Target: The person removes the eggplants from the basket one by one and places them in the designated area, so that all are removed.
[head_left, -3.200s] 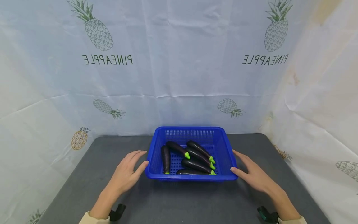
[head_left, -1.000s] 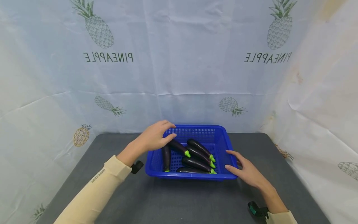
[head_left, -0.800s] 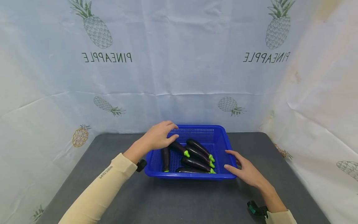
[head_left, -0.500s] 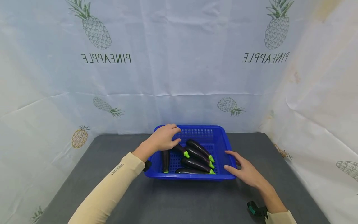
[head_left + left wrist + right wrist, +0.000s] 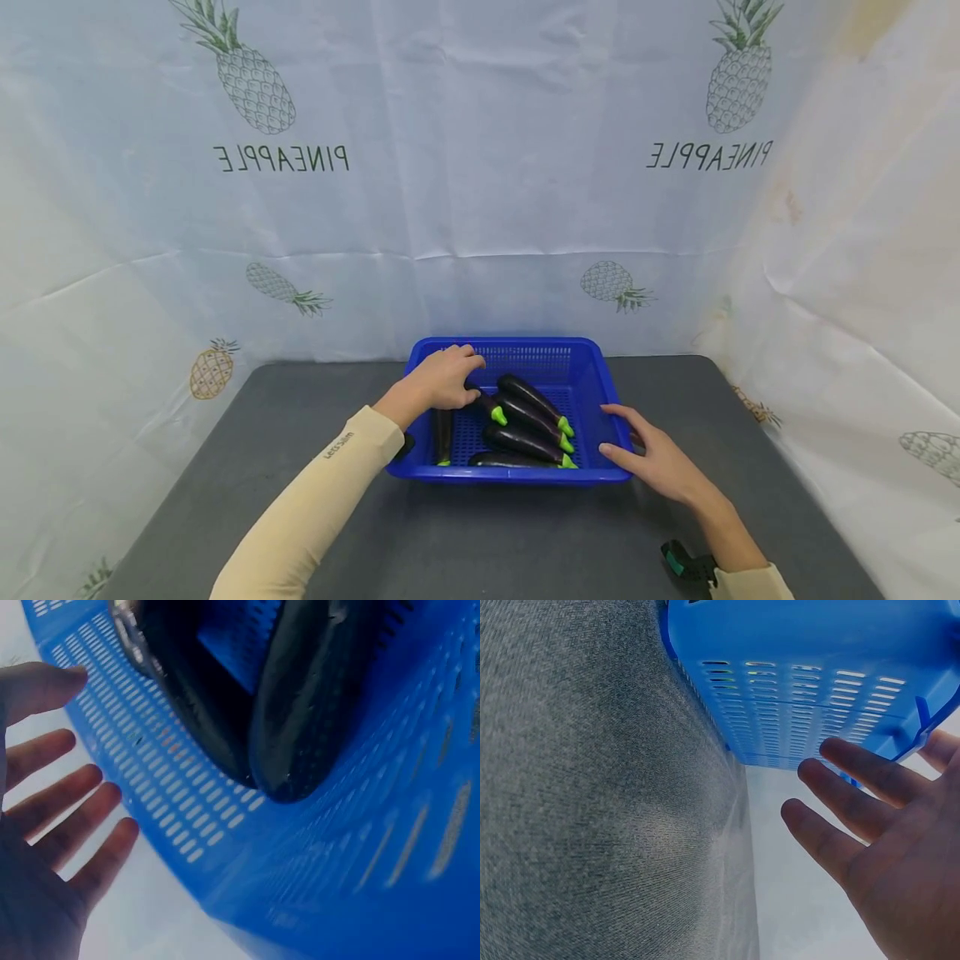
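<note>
In the head view, a blue plastic basket (image 5: 517, 475) holds several dark purple eggplants with green caps. My left hand (image 5: 442, 379) is over its left part, fingers spread, covering most of the upper-left eggplant (image 5: 489, 403), whose green cap shows. Under that wrist lies another eggplant (image 5: 444, 437). In the left wrist view the left fingers (image 5: 75, 810) are relaxed, with nothing between them. My right hand (image 5: 660, 458) is at the basket's right rim, thumb and index finger over the edge. The right wrist view shows its other fingers (image 5: 847, 802) nearly straight, outside the slotted wall.
The remaining eggplants (image 5: 525, 442) lie together in the basket's middle and right. The basket stands on a dark grey table (image 5: 480, 542). A white cloth (image 5: 510, 167) with pineapple prints hangs behind and at both sides.
My left hand has moved from beside the basket to over its left part, recently lowering slightly towards the upper-left eggplant. My right hand has shifted inward over the right rim. The eggplants look unmoved.
</note>
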{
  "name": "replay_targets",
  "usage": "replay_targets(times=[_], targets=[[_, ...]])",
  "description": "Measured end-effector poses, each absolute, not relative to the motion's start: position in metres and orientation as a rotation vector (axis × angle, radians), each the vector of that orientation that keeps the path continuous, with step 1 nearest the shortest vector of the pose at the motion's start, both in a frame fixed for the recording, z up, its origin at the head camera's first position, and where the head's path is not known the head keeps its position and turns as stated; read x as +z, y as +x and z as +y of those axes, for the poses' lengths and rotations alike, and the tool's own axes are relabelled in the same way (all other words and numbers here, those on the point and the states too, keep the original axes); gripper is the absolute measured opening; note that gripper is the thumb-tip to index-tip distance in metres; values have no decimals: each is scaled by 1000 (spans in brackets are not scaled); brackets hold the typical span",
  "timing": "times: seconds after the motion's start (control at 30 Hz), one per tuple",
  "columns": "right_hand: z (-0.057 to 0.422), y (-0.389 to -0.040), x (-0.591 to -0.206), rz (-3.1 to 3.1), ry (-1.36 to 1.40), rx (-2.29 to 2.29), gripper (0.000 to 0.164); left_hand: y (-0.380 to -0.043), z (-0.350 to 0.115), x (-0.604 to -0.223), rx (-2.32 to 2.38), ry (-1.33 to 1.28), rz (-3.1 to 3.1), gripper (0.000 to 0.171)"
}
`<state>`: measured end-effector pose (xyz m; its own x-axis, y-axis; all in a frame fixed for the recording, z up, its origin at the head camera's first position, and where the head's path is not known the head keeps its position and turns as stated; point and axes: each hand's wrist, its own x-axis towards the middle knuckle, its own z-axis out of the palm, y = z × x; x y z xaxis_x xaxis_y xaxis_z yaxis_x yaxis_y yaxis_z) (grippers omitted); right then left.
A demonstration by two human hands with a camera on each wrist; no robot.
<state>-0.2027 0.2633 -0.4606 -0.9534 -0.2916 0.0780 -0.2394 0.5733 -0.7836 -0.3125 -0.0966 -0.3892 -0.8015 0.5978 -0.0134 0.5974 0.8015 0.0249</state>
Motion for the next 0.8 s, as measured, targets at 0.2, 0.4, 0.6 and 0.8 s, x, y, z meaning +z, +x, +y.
replay_targets(times=[0.2, 0.4, 0.6, 0.8], targets=[[264, -202, -461, 2726, -479, -1365, 60, -315, -89, -396, -95, 955, 2921, 49], [262, -202, -460, 2690, -489, -1385, 60, -318, -88, -407, -100, 899, 2905, 52], [261, -202, -461, 2651, -472, -1414, 61, -321, -87, -416, -137, 854, 2886, 53], [262, -203, -460, 2663, -461, -1409, 62, -324, -84, -425, -199, 851, 2867, 45]])
